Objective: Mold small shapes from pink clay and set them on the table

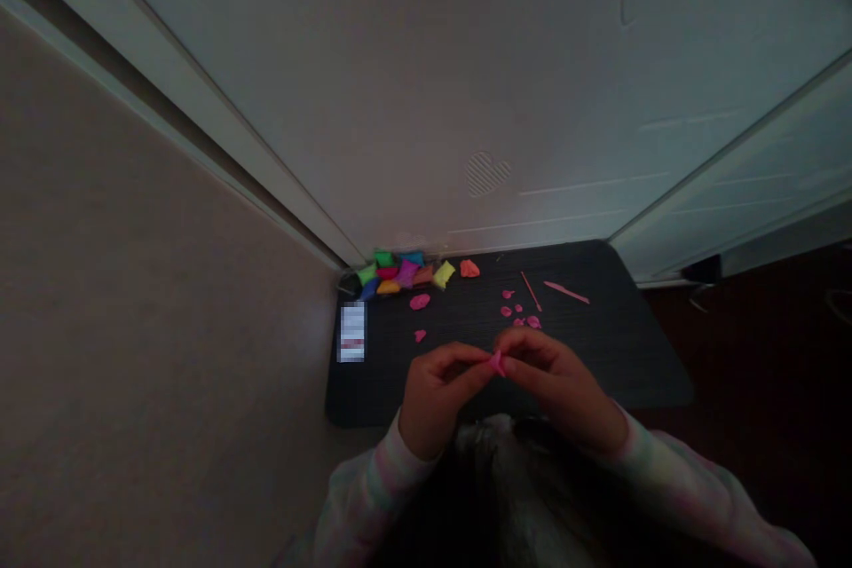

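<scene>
Between my two hands, over the near edge of the dark table [459,390], is a small piece of pink modelling clay [498,363]. My left hand [439,390] pinches it from the left with thumb and forefinger. From the other side the fingertips of my right hand [559,382] press on the same piece. Just beyond my right hand lie several small flattened pink clay pieces [507,311]. A larger pink clay lump [420,302] and a smaller pink clay bit [420,335] rest on the table to the left.
Several coloured clay packets [406,272] line the table's back left, with an orange clay piece [469,269] beside them. A phone [352,332] lies at the left edge. Two pink modelling tools, a thin stick [531,291] and a flat knife [566,292], lie on the right. Walls stand behind and left.
</scene>
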Motion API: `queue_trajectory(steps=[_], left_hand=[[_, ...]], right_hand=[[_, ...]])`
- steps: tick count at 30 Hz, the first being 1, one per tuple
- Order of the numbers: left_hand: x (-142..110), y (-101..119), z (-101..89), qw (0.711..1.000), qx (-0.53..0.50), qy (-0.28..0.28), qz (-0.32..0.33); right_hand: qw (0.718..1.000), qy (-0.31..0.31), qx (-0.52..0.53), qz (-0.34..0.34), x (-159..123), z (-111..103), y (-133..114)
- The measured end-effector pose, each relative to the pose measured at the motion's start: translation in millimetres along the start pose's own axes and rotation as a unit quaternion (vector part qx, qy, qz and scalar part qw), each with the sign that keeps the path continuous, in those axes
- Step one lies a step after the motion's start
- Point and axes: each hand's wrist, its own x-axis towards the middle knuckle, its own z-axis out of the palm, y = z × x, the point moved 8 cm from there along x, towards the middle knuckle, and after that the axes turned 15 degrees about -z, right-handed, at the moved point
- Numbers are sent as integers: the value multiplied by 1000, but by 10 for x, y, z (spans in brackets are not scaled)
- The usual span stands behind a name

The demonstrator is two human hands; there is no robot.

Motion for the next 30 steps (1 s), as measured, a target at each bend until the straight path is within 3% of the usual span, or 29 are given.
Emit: queue_trajectory(steps=[7, 12, 21, 30], left_hand=[[30, -157, 58, 996, -58, -44, -59], [32, -178, 83, 991, -94, -61, -68], [38, -227, 131, 977, -121, -105, -141], [80, -323, 213, 933, -282, -135, -177]], right_hand=[[999, -15, 26, 26, -17, -1, 57], [998, -28, 42, 22, -11, 48, -5], [994, -56, 79, 46, -25, 107, -1], [995, -55, 81, -18, -27, 44, -58]])
